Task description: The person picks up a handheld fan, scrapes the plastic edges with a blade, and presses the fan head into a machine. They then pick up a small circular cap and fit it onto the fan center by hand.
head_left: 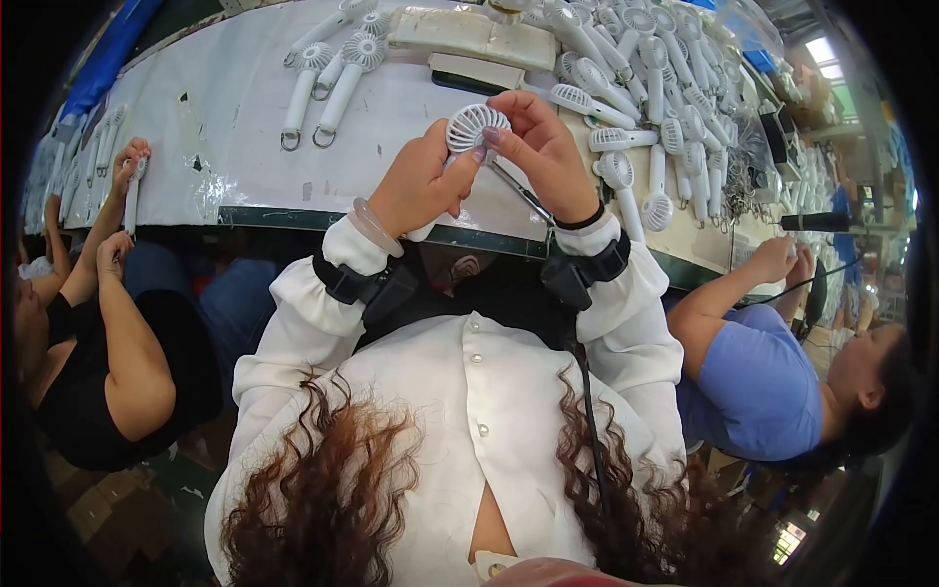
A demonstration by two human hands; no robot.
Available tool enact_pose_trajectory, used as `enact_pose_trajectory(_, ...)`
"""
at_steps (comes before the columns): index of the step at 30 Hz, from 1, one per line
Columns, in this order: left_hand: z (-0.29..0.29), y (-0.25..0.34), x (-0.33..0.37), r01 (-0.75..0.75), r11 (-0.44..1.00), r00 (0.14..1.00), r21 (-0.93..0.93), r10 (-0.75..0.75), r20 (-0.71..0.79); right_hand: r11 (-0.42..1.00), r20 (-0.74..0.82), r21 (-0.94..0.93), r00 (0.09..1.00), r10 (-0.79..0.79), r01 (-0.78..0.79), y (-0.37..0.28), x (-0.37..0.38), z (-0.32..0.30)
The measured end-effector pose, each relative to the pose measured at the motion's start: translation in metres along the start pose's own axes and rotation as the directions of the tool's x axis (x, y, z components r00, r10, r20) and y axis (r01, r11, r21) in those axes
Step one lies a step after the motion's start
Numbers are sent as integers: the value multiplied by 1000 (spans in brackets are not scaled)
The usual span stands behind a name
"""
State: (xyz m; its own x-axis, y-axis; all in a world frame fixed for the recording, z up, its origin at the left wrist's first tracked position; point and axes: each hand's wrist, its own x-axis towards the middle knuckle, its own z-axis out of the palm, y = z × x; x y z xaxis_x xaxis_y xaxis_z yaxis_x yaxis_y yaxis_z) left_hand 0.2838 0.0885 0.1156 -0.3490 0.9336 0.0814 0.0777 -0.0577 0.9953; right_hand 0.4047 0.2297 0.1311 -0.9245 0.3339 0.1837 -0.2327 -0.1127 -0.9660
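My left hand [423,178] is closed around a white handheld fan [473,130], its round slatted head turned up toward me. My right hand [548,157] grips the same head at its right rim, thumb pressed on the slats. The fan's handle is mostly hidden by my left hand. A slim, shiny metal piece [520,191] slants below my right palm toward the wrist. I cannot make out what kind it is or how it is held. Both hands are above the table's near edge.
A big heap of white handheld fans [675,98] covers the table's right side. Several more fans [337,83] lie at the far left of my hands, beside a cream padded block [474,37]. Co-workers sit close on both sides. The white tabletop [245,127] has a dark front edge.
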Motion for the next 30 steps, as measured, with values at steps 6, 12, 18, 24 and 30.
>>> enact_pose_trajectory(6,0,-6,4,66,998,998,-15,-65,12,998,-53,38,997,55,-54,11,4,-4)
enact_pose_trajectory(12,0,-10,8,117,984,993,-132,-115,17,997,-71,-66,997,33,-37,15,6,0)
enact_pose_trajectory(18,-1,-11,9,151,973,988,-175,-147,38,976,-147,-212,985,-87,54,31,8,5)
enact_pose_trajectory(24,-7,-20,19,233,920,969,-314,-192,156,954,-169,-295,980,-109,55,28,14,1)
enact_pose_trajectory(30,1,0,0,221,921,975,-321,-206,82,970,-267,-244,961,-70,3,22,30,-33)
